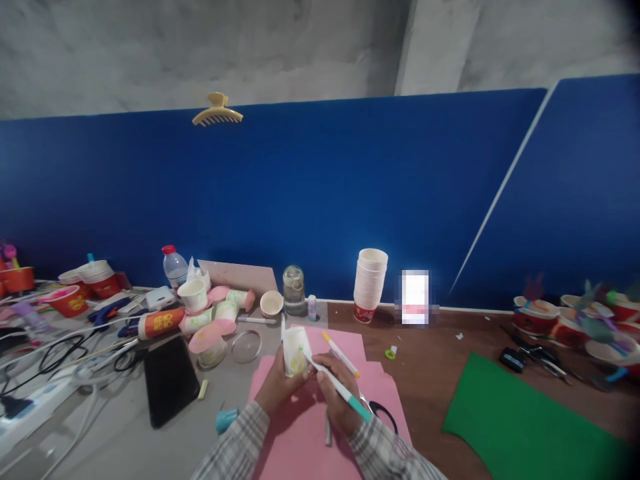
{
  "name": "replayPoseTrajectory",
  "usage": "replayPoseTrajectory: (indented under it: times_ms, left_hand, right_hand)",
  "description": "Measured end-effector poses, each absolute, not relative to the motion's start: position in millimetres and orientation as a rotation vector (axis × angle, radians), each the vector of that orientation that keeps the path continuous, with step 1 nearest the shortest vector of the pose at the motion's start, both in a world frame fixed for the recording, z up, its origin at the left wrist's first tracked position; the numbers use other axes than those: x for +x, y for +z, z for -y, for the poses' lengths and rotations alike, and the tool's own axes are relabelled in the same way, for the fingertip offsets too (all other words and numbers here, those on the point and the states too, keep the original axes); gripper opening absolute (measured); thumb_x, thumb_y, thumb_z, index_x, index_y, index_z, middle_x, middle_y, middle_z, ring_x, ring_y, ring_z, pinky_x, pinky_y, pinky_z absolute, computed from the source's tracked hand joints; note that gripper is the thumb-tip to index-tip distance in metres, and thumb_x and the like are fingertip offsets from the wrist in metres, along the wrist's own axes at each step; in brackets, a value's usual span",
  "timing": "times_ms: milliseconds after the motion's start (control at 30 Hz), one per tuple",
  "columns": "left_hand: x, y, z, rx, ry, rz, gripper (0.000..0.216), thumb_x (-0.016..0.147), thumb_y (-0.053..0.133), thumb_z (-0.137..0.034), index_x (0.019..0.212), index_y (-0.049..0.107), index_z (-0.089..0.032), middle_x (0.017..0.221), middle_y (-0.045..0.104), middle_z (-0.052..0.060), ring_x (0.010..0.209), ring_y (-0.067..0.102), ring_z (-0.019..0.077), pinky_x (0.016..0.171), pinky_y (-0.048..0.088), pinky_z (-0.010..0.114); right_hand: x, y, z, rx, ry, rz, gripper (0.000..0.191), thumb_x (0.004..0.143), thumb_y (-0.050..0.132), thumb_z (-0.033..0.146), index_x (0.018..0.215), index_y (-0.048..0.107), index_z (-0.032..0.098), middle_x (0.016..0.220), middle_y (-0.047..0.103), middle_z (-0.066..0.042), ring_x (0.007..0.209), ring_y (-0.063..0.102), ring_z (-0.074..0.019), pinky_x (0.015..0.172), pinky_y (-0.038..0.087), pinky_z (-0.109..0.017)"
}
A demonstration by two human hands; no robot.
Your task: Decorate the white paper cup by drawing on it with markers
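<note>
Low in the middle of the frame, your left hand grips a small white paper cup upright over the pink paper, its mouth facing up and nothing visible inside. Your right hand is closed around a teal-capped marker whose long axis runs from lower right up-left, tip touching the cup's side. Behind, a stack of paper cups and a glass jar stand by the blue wall.
</note>
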State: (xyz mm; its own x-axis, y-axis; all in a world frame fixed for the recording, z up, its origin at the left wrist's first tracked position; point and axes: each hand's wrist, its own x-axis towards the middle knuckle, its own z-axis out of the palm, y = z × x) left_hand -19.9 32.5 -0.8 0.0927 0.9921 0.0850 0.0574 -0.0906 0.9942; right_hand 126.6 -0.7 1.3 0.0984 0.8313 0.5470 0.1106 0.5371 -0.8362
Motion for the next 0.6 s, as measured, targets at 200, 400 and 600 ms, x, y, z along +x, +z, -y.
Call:
replayPoseTrajectory:
  times_ms: [200, 400, 600]
  left_hand:
    - [-21.0, -3.3, -32.8, 1.346, 1.164, -1.149, 0.067, 0.044, 0.073, -0.032, 0.104, 0.047, -0.018, 0.077, 0.060, 0.006, 0.073, 0.054, 0.0285, 0.065, 0.045, 0.041]
    - [-20.4, -6.1, -33.9, 1.336, 1.173, -1.124, 0.071, 0.043, 0.074, -0.035, 0.106, 0.046, -0.019, 0.081, 0.061, 0.007, 0.078, 0.055, 0.0306, 0.069, 0.045, 0.043]
    - [-21.4, -6.2, -34.2, 1.351, 1.188, -1.136, 0.072, 0.042, 0.074, -0.035, 0.106, 0.045, -0.019, 0.082, 0.060, 0.007, 0.077, 0.055, 0.0301, 0.069, 0.045, 0.043]
  right_hand:
    - [125.8, 1.7, 1.1, -0.893, 0.685, 1.394, 0.022, 0.069, 0.054, 0.014, 0.083, 0.068, 0.023, 0.071, 0.070, 0.000, 0.061, 0.065, -0.0191, 0.056, 0.052, -0.024]
    - [124.4, 4.7, 1.8, -0.877, 0.678, 1.345, 0.022, 0.068, 0.054, 0.014, 0.083, 0.068, 0.023, 0.071, 0.070, 0.000, 0.062, 0.065, -0.0187, 0.057, 0.051, -0.023]
    - [126.1, 5.6, 1.3, -0.869, 0.654, 1.391, 0.022, 0.069, 0.054, 0.014, 0.084, 0.068, 0.023, 0.070, 0.070, 0.000, 0.064, 0.065, -0.0192, 0.057, 0.051, -0.023]
